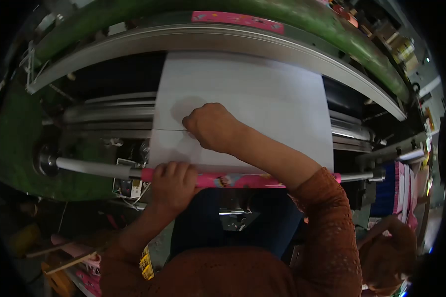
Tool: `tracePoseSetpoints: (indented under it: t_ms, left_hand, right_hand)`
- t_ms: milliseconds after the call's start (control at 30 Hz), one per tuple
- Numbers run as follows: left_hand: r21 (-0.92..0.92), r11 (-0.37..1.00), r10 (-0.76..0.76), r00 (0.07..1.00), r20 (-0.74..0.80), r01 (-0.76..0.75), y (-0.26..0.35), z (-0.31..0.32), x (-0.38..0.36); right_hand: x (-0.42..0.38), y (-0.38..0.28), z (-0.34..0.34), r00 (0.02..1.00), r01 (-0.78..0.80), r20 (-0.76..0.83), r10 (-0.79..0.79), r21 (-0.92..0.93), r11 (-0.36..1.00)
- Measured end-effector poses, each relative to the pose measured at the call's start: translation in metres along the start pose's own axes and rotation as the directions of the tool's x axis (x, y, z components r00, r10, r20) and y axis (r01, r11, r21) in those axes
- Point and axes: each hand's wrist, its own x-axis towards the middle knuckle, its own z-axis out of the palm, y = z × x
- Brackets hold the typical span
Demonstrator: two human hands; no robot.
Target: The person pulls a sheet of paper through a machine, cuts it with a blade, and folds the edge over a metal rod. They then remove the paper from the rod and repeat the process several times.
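Note:
A wide white sheet (252, 94) runs from under a metal beam down to a pink printed roll (233, 180) on a metal bar before my lap. Over the left half of the sheet, my right hand (213, 126) is closed in a fist, knuckles up. Whatever its fingers hold is hidden. A thin dark line (169, 130) like a slit runs from the sheet's left edge to that hand. My left hand (174, 179) grips the left end of the roll, fingers over the top.
The metal beam (223, 33) crosses the machine, with a large green roller (327, 29) behind it. Metal rollers (109, 114) lie beneath the sheet. At lower right is another person (389, 252), near blue and pink folded material (394, 190). A green machine side (22, 143) stands at left.

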Motion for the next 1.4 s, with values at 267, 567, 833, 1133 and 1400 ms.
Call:
tracePoseSetpoints:
  t_ms: [267, 567, 833, 1133, 1400]
  left_hand:
    - [0.050, 0.998, 0.041, 0.998, 0.057, -0.044, -0.003, -0.002, -0.004]
    - [0.031, 0.986, 0.158, 0.978, 0.133, -0.163, 0.055, 0.011, 0.040]
    - [0.068, 0.946, 0.314, 0.947, 0.066, -0.318, 0.256, 0.080, 0.156]
    - [-0.062, 0.910, 0.404, 0.909, -0.105, -0.411, 0.443, 0.148, 0.267]
    - [-0.380, 0.608, 0.589, 0.717, -0.373, -0.697, 0.290, 0.095, 0.159]
  right_hand:
    - [-0.299, 0.137, -0.048, 0.873, -0.427, 0.122, 0.472, -0.276, 0.861]
    - [-0.333, 0.017, -0.044, 0.494, -0.396, -0.665, 0.560, 0.401, 0.826]
    - [-0.391, 0.000, -0.004, 0.171, -0.391, -0.620, 0.766, 0.671, 0.630]
    - [-0.466, -0.003, -0.008, -0.193, -0.381, -0.518, 0.833, 0.822, 0.423]
    - [-0.408, 0.028, -0.026, -0.170, -0.384, -0.720, 0.672, 0.677, 0.628]
